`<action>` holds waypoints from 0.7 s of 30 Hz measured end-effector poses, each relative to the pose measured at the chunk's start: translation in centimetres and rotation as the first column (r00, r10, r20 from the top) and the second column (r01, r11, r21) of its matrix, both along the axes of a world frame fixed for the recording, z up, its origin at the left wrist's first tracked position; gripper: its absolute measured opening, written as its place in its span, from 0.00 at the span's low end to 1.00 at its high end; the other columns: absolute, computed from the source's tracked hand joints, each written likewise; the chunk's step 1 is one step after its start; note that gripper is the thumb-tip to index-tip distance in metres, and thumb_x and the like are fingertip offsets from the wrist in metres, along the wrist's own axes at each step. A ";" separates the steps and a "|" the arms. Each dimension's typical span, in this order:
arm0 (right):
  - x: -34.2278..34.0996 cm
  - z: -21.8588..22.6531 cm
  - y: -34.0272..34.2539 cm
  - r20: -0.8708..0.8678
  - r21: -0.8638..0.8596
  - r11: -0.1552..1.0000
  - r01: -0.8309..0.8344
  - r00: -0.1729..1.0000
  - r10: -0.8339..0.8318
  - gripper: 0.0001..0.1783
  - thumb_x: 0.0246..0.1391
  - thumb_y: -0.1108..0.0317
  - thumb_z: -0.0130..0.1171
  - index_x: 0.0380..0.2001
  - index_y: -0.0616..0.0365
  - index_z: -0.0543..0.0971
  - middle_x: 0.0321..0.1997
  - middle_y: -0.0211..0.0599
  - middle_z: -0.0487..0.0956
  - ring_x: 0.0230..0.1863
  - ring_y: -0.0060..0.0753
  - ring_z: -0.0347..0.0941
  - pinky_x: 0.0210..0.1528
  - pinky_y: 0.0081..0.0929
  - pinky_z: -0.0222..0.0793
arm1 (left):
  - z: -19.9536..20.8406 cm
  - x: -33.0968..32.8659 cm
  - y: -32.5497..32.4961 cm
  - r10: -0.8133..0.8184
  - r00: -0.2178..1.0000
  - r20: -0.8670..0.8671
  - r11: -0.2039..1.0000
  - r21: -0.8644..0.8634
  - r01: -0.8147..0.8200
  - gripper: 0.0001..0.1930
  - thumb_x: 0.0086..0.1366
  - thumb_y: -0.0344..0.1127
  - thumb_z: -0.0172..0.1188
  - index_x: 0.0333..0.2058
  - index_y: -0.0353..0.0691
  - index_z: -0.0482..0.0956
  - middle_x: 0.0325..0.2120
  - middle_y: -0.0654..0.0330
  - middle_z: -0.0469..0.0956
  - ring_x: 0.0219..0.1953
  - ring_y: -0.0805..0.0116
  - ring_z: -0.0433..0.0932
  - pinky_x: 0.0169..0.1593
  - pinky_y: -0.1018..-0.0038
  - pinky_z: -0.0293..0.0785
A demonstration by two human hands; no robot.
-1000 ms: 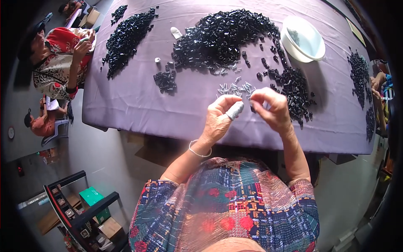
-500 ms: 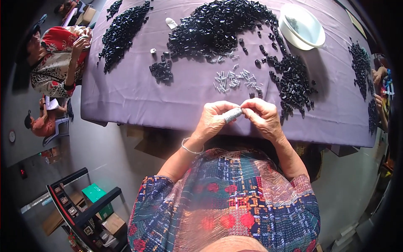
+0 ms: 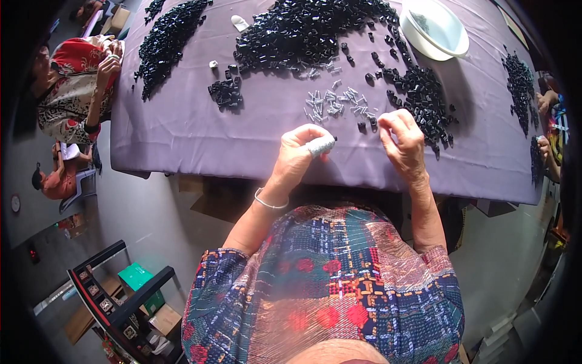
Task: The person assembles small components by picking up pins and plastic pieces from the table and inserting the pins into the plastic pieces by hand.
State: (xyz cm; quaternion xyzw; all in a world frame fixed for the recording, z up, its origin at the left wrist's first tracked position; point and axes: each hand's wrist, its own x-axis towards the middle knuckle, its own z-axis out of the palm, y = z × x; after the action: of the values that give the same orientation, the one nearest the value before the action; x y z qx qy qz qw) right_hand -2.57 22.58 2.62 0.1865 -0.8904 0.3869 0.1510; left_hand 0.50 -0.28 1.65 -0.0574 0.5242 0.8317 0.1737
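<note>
My left hand [image 3: 295,151] is closed above the table's near edge. A grey-white, speckled cylindrical piece [image 3: 320,145] shows at its fingertips; whether it is a finger wrap or a held part I cannot tell. A tiny dark bit sits near its tip. My right hand [image 3: 402,142] is apart from the left, thumb and forefinger slightly spread, beside a few loose black pieces [image 3: 362,127]. Just beyond the hands lies a scatter of small clear pins [image 3: 339,104]. To the right of them spreads a pile of small black plastic parts [image 3: 421,97].
A large heap of black parts [image 3: 291,39] covers the far middle, with a small cluster [image 3: 225,94] before it. A white plastic basin [image 3: 433,30] stands at the far right of the purple cloth [image 3: 163,133]. Left, a person [image 3: 79,91] sits by another long heap [image 3: 173,45].
My hands have separated from where they met. The right has moved forward and right toward the black pieces; the left has shifted forward and left. The view has shifted slightly.
</note>
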 end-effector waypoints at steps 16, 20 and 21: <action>-4.0 -0.8 -1.4 -0.063 0.262 0.962 0.081 0.996 -0.067 0.04 0.46 0.71 0.60 0.27 0.55 0.76 0.29 0.35 0.73 0.33 0.38 0.71 0.35 0.34 0.65 | -1.0 0.1 0.9 0.063 0.998 0.007 0.998 -0.019 -0.063 0.06 0.58 0.28 0.62 0.33 0.33 0.79 0.26 0.61 0.78 0.24 0.76 0.73 0.30 0.78 0.71; -5.0 -1.4 -2.2 0.015 0.381 0.920 0.095 0.994 -0.109 0.05 0.47 0.66 0.59 0.26 0.55 0.75 0.28 0.34 0.73 0.33 0.37 0.71 0.36 0.35 0.64 | -0.9 0.4 0.9 0.092 0.996 0.017 0.995 -0.033 -0.091 0.06 0.58 0.28 0.62 0.33 0.33 0.79 0.26 0.62 0.78 0.25 0.76 0.74 0.30 0.79 0.70; -5.1 -1.3 -2.3 0.016 0.413 0.906 0.097 0.993 -0.114 0.05 0.47 0.66 0.59 0.26 0.54 0.75 0.28 0.33 0.73 0.34 0.37 0.71 0.36 0.35 0.63 | -0.7 0.4 0.9 0.095 0.995 0.018 0.994 -0.051 -0.094 0.06 0.58 0.28 0.62 0.33 0.33 0.79 0.26 0.62 0.78 0.25 0.76 0.74 0.30 0.80 0.70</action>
State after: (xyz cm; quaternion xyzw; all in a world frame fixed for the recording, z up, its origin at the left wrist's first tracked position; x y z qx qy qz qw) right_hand -7.63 20.31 1.29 0.1582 -0.9634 0.1857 0.1113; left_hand 0.91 0.66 0.92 -0.0948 0.5399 0.8249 0.1379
